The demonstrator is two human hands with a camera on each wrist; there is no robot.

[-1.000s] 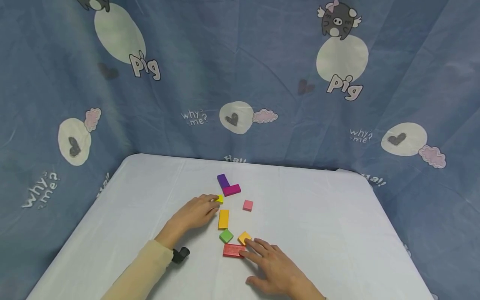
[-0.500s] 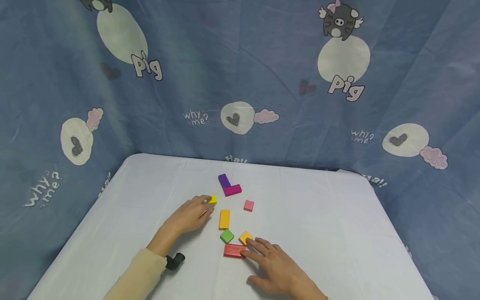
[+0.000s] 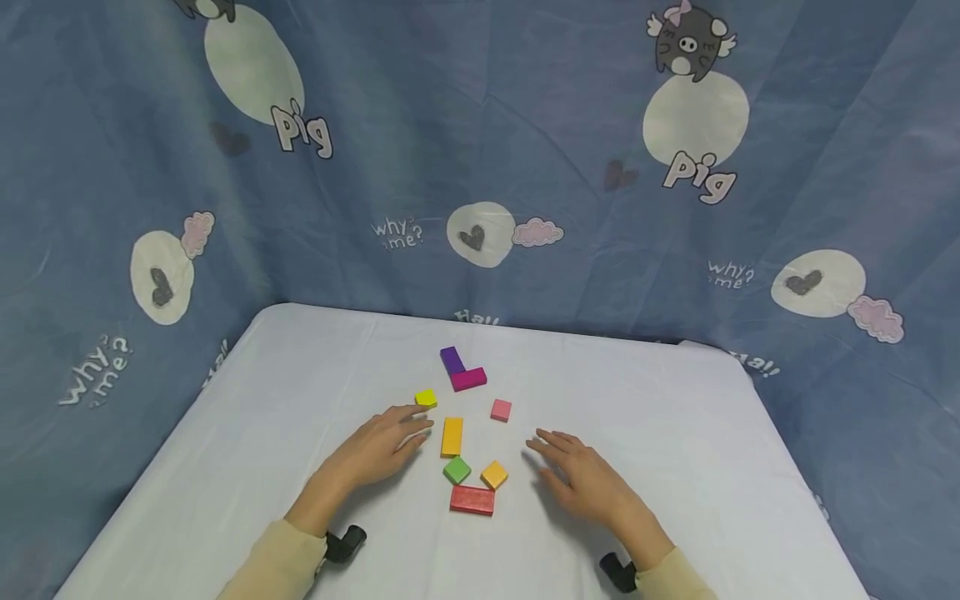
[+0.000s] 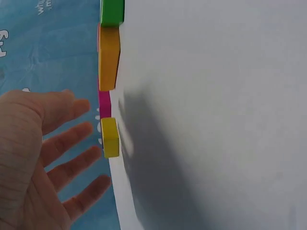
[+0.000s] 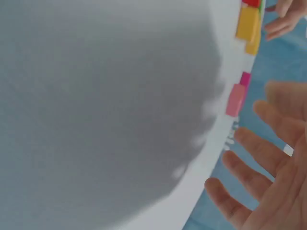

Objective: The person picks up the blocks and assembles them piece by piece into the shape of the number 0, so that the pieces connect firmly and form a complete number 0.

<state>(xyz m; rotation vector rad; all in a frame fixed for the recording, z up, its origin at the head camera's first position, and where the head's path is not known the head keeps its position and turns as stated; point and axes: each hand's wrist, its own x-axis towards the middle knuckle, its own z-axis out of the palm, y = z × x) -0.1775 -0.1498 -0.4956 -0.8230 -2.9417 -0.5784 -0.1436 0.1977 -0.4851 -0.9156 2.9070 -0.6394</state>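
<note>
My left hand (image 3: 378, 446) hovers over the table just in front of the small yellow block (image 3: 426, 398), fingers loosely extended and holding nothing. In the left wrist view that yellow block (image 4: 110, 137) stands apart from the fingertips. To the right of the blocks, my right hand (image 3: 581, 475) is raised with spread fingers and nothing in them. A pink block (image 3: 501, 410) lies ahead of it. Between the hands are a long orange block (image 3: 452, 437), a green block (image 3: 457, 470), a small orange block (image 3: 494, 475) and a long red block (image 3: 472, 500).
Farther back, a purple block (image 3: 452, 360) and a magenta block (image 3: 468, 379) touch end to side. All the blocks lie on a white-covered table (image 3: 660, 417). Behind its far edge hangs a blue patterned curtain (image 3: 405, 167).
The left hand has slid the yellow block left, let go of it and drawn back nearer. My right hand has lifted off the red and small orange blocks and moved right and forward.
</note>
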